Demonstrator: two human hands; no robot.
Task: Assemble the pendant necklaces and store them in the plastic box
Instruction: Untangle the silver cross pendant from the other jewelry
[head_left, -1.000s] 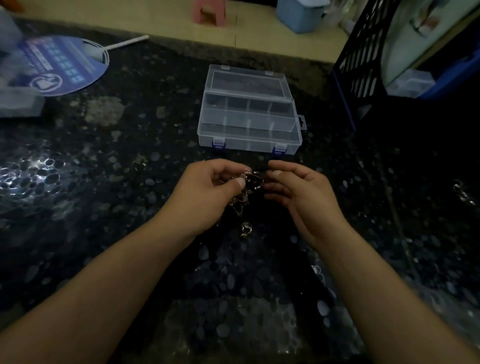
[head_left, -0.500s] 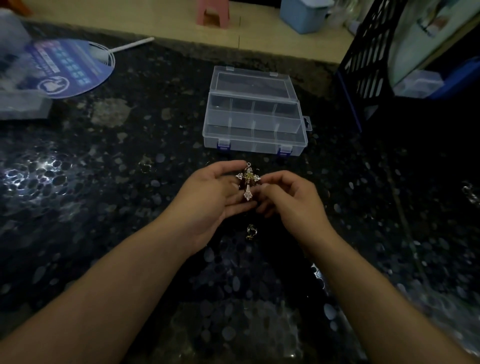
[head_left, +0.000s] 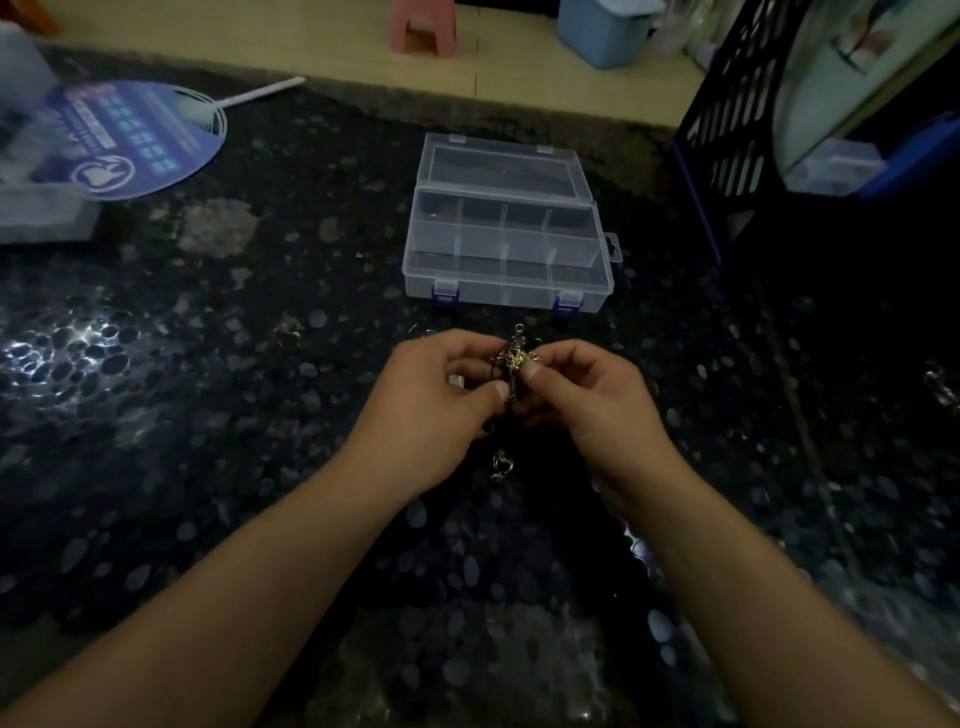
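The dark worktop (head_left: 156, 415) carried the plastic box (head_left: 506, 244), lid open, at twelve o'clock from the hands. The left hand (head_left: 436, 405) and the right hand (head_left: 587, 400) were together, both pinching the pendant (head_left: 514, 358) just above the worktop. A small clasp (head_left: 501, 466) lay at six o'clock below them. In such dim light the tiny ring could slip from the fingers and be lost on the speckled surface.

Your left hand (head_left: 431, 410) and right hand (head_left: 587, 400) meet over the table (head_left: 208, 364), the pendant (head_left: 514, 356) pinched between them. Behind them sits the open plastic box (head_left: 506, 228). A clasp (head_left: 500, 466) lies just before your hands; a hand fan (head_left: 124, 140) far left.
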